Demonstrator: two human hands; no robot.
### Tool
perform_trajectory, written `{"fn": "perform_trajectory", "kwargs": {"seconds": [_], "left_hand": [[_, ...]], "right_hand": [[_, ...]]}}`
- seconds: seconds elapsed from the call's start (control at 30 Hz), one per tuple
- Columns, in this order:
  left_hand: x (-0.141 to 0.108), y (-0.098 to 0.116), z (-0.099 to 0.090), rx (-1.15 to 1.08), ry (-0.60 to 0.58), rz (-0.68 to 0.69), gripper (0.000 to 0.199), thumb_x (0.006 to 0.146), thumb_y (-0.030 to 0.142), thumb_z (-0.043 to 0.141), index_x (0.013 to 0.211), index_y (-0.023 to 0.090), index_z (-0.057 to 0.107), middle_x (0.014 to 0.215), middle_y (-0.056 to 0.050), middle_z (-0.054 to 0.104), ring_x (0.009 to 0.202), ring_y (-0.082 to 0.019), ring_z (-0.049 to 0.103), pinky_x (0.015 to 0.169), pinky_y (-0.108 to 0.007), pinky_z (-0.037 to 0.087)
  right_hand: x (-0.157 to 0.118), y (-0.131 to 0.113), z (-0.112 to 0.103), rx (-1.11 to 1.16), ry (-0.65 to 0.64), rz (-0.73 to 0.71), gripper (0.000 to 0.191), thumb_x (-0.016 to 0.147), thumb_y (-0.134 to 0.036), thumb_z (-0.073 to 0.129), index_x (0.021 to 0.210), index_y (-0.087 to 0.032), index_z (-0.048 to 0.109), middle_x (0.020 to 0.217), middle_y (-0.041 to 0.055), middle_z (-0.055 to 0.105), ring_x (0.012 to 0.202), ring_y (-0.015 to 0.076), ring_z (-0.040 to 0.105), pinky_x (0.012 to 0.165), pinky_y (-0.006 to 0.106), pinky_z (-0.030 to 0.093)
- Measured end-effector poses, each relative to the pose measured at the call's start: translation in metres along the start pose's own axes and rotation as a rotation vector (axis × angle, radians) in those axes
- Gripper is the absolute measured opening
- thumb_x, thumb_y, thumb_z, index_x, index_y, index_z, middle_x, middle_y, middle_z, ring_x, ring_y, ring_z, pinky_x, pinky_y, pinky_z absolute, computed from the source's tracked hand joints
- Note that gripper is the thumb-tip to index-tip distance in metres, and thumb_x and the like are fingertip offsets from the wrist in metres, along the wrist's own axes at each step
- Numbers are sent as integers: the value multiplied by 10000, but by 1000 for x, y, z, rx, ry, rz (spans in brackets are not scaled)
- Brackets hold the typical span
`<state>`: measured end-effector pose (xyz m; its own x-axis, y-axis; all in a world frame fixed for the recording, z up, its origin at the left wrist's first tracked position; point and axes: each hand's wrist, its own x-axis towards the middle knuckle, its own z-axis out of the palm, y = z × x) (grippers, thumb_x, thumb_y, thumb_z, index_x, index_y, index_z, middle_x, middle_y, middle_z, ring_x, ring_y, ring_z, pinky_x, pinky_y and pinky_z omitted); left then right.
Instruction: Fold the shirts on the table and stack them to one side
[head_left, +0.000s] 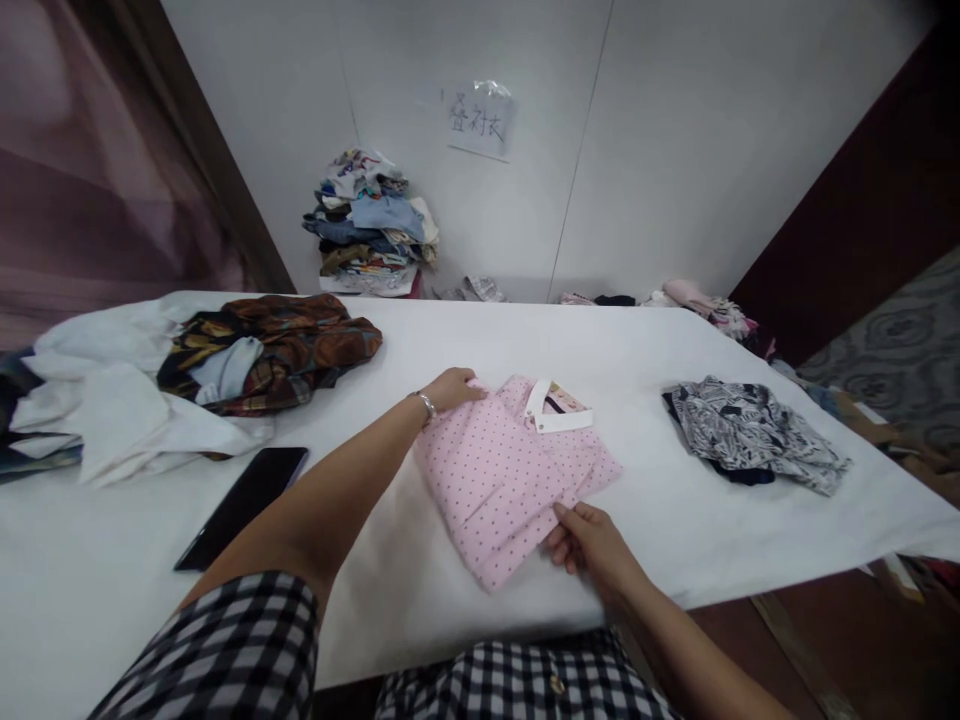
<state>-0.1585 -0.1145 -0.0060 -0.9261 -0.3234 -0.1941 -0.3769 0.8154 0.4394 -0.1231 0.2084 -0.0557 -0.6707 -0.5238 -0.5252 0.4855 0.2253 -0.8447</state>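
Observation:
A pink shirt [495, 470] with small dark dots and a white collar [566, 420] lies folded on the white-covered table [570, 340] in front of me. The collar faces up and away to the right. At the shirt's far left edge, my left hand [452, 388] pinches the fabric; a silvery bracelet is on that wrist. Down at the near right edge, my right hand [589, 540] grips the cloth between thumb and fingers. Part of the shirt's near side is lifted slightly off the table.
Left of me are a heap of white and brown patterned clothes [300, 345] and a black phone-like slab [244, 505]. Black-and-white printed garments [757, 430] lie at the right. Against the wall rises a clothes pile [375, 225], with a handwritten sign [480, 122] above.

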Motion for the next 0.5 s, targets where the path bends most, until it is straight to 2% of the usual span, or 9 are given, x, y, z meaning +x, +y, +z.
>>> {"fn": "perform_trajectory", "kwargs": {"seconds": [0.13,0.27,0.37,0.5], "left_hand": [[11,4,12,54,-68,-98,663,659,524,615,1224,182,562,1306,-130,570,1138,-289,557,847,-318,460],[19,5,17,68,-135,-107,813,624,577,633,1332,203,490,1392,-127,504,1192,-303,532,886,-343,471],[26,8,19,79,-177,-104,793,591,556,668,1289,200,541,1358,-131,539,1176,-308,547,878,-345,482],[34,12,21,77,-207,-92,777,577,546,684,1255,181,579,1321,-138,573,1166,-310,559,881,-345,489]], "right_hand": [[-8,-5,-14,-72,14,75,412,765,-549,641,734,-141,595,691,47,676,444,94,581,374,189,423],[-20,-9,-20,46,16,155,399,750,-502,686,952,-166,613,910,76,698,581,127,650,425,209,480],[-17,-12,-11,162,-54,181,399,733,-498,708,930,-164,613,838,56,684,596,132,644,425,202,459],[1,-13,4,322,-70,222,343,738,-464,717,718,-160,559,603,-8,584,465,63,509,397,162,346]]}}
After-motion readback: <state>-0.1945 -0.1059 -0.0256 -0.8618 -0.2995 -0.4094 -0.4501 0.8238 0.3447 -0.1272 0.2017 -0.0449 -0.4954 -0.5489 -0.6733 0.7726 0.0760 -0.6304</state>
